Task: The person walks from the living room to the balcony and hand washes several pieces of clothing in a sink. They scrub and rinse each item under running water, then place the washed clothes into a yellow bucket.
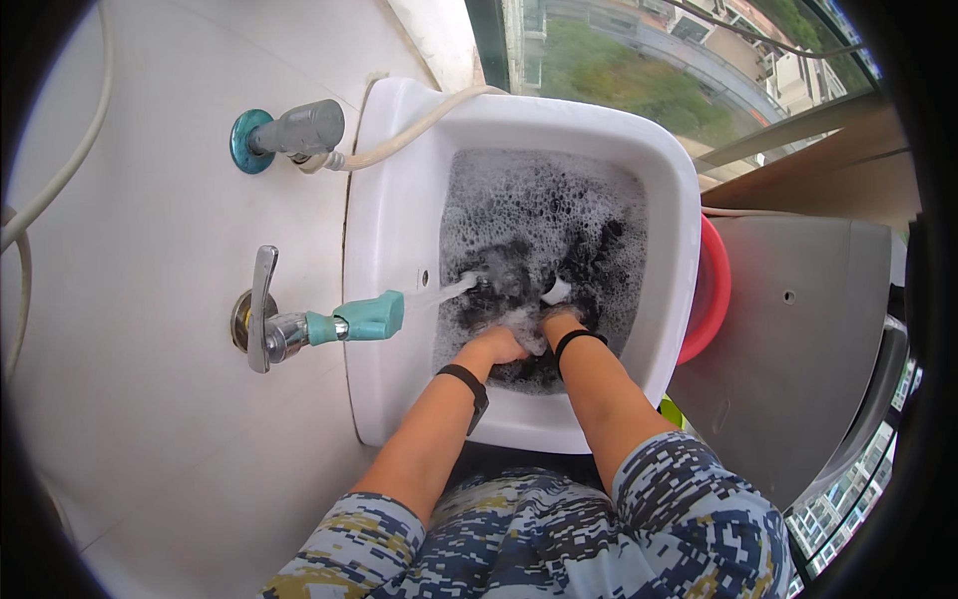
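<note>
A white ceramic sink (pixel 670 224) holds dark, sudsy water (pixel 516 195). My left hand (pixel 500 346) dips into it near the front, its fingers hidden under water and foam. Close beside it on the right, my right hand (pixel 563 323) is submerged past the knuckles. Dark material, perhaps cloth, shows around both hands, but the water blurs it. Just beyond my right hand a small white piece (pixel 555 290) breaks the surface. From the tap's teal spout (pixel 370 316) a stream of water (pixel 449 288) runs into the sink, left of my hands.
On the left wall are the tap's lever handle (pixel 262 308) and a grey-capped valve (pixel 307 127). A pale hose (pixel 419 135) crosses the sink's back corner. To the right stand a red basin (pixel 715 288) and a grey appliance (pixel 793 337). A window (pixel 636 75) lies behind.
</note>
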A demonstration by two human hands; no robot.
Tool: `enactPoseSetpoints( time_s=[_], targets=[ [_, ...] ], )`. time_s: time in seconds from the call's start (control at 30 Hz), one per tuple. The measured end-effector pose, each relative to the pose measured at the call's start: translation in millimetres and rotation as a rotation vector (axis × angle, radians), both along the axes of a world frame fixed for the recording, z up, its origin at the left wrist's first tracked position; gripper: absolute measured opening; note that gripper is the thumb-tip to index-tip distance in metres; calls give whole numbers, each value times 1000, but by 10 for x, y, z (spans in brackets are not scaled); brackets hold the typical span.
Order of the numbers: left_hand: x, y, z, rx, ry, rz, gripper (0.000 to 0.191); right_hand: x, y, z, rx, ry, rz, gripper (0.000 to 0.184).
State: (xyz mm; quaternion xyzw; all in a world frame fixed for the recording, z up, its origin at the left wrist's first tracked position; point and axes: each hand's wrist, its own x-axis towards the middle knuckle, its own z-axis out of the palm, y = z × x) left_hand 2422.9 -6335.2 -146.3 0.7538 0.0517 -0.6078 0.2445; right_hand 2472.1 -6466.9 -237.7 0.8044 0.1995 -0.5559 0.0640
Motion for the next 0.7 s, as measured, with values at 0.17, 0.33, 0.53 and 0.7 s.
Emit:
enactPoseSetpoints(
  time_s=[0.17,0.33,0.53,0.7],
  targets=[
    [-107,35,233,60,-140,162,79,90,-19,558,90,-92,-334,37],
    [-404,92,799,-104,-659,439,114,280,-316,2170,713,-250,-345,43],
    [-466,-5,1410,-480,-998,684,121,399,-486,3979,1093,-102,-613,50],
    [-308,-113,2014,-700,-1053,515,57,313,-566,5073,1256,21,-585,48]
  ],
)
